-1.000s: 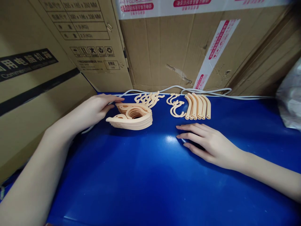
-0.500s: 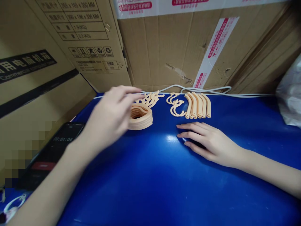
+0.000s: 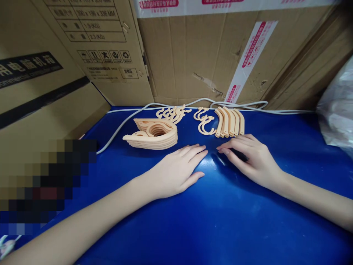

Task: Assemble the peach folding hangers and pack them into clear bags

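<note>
My left hand (image 3: pixel 179 171) lies flat on the blue tabletop, palm down, fingers stretched out and holding nothing. Facing it across a small gap, my right hand (image 3: pixel 250 158) rests with its fingers loosely bent and a space inside the thumb; nothing shows in it. Beyond my left hand stands a neat stack of cream plastic pieces (image 3: pixel 154 143) with a round opening. Behind the stack lie several cream hooks (image 3: pixel 172 113), with a smaller group of hooks (image 3: pixel 205 125) to their right. Just past my right hand, several curved cream arm pieces (image 3: pixel 230 121) sit side by side.
Cardboard boxes (image 3: pixel 187 55) wall off the back and left of the blue table (image 3: pixel 193 228). A white cable (image 3: pixel 121 127) runs along the back edge and curls down at left. A clear plastic bag (image 3: pixel 336 110) sits at far right. A blurred-out patch covers the left edge.
My left hand has come away from the stack, moving right and down to lie flat on the table. My right hand's fingers have bent more, staying nearly in place.
</note>
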Demonstrator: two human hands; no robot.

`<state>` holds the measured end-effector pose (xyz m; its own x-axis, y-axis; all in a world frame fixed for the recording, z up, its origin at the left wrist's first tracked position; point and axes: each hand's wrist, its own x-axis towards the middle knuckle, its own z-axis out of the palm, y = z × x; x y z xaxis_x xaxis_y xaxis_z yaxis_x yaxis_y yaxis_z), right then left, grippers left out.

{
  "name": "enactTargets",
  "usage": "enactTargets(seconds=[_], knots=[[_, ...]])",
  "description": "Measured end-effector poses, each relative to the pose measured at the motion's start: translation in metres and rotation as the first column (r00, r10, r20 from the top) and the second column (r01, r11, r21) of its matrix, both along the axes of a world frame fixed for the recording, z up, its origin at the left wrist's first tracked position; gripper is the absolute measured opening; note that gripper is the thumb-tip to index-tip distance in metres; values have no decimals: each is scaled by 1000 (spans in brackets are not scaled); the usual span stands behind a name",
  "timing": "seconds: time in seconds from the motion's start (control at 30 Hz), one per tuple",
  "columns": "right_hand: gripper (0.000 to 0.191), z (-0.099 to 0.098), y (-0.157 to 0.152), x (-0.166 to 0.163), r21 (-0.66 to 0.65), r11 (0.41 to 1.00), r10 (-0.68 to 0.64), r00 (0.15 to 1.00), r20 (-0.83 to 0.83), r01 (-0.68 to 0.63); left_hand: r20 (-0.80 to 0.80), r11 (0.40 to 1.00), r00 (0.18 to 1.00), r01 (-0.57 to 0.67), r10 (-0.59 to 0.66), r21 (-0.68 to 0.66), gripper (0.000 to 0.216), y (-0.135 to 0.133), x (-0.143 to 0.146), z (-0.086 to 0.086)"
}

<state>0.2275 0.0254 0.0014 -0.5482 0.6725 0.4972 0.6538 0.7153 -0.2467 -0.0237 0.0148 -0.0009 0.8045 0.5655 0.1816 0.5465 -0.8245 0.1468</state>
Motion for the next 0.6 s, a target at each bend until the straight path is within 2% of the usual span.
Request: enactTargets(seconds=[0.23,0.3,0.37,0.43,0.5,0.6], knots=[[13,-1,-1,0,-4,1000,31,999,43,-31,-26,1000,999,20,-20,-14,52,-2,1,5],[13,-1,-1,0,-5,999,38,998,44,-38,-8,999,999,44,-44,10,47,-2,-4,17],[14,-1,-1,0,-10,999,44,998,44,-43,61,999,998,26,-27,22,39,0,-16,36],[16,0,-1,0,-18,999,45,998,48,-44,178,994,980,-95,86,46,36,5,-37,59],[16,0,-1,-1,-24,999,44,998,52,-43,210,955,938,-292,275,53,36,12,-63,78],[17,1,0,-2,-28,999,43,997,59,-41,55,857,860,-510,508,72,63,24,-103,90]])
